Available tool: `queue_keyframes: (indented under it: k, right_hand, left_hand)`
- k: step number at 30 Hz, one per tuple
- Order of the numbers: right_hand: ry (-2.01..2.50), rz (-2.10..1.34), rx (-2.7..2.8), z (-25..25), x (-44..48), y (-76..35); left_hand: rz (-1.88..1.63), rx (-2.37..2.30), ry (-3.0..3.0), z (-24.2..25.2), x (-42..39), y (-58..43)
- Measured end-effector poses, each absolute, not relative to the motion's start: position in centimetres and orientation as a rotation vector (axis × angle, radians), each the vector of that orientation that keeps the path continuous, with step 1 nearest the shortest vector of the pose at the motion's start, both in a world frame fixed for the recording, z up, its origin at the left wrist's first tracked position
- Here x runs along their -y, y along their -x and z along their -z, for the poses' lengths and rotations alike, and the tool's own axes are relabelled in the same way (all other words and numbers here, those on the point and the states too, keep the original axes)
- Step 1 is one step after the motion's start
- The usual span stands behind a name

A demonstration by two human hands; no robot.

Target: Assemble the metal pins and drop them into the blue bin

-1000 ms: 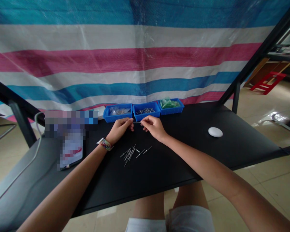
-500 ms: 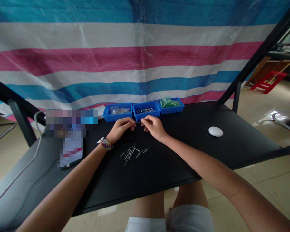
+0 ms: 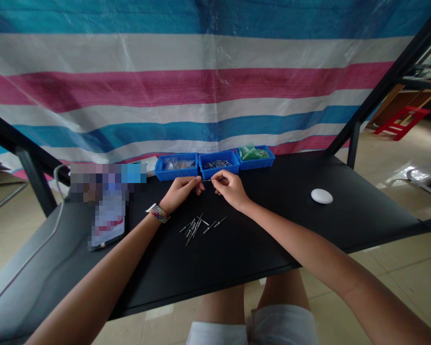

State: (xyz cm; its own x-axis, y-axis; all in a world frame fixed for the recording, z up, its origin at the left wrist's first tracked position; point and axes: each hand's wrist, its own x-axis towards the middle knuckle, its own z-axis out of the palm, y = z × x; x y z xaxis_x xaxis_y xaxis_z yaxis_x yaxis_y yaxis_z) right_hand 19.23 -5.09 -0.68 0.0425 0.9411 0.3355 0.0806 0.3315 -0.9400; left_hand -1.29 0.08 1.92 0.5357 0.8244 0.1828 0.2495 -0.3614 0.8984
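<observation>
We pinch one pin (image 3: 207,180) between left hand (image 3: 182,189) and right hand (image 3: 231,189), beyond the near pile (image 3: 193,228). We should hold it level, lightly.

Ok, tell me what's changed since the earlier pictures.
Very little: the left hand edged slightly toward the right hand, narrowing the gap across the thin metal pin between them. Nothing was visibly let go. The loose pins, blue bins and white oval object stayed put.
</observation>
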Motion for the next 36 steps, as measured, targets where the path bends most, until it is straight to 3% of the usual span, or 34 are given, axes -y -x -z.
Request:
queue_keyframes:
  k: [3,7,10,17,25,36]
  right_hand:
    - [1.066,-0.718,1.320,0.4,4.8,-19.8]
    - [1.165,-0.231,1.308,-0.4,3.6,-21.9]
    - [1.294,-0.114,1.497,-0.5,2.7,-23.5]
    - [1.273,-0.193,1.625,-0.2,3.5,-23.3]
    - [0.868,-0.487,2.145,-1.3,7.7,-19.4]
    - [0.759,-0.369,2.377,-1.0,8.3,-17.9]
  left_hand:
    - [-0.813,-0.869,-1.820,-1.8,-0.2,1.3]
    - [-0.814,-0.853,-1.778,-1.5,-0.3,1.3]
    - [-0.805,-0.847,-1.787,-1.5,-0.4,1.3]
    - [-0.806,-0.854,-1.793,-1.4,-0.5,1.5]
    - [-0.858,-0.888,-1.790,-1.4,-0.3,1.5]
    - [-0.864,-0.889,-1.765,-1.8,0.0,1.3]
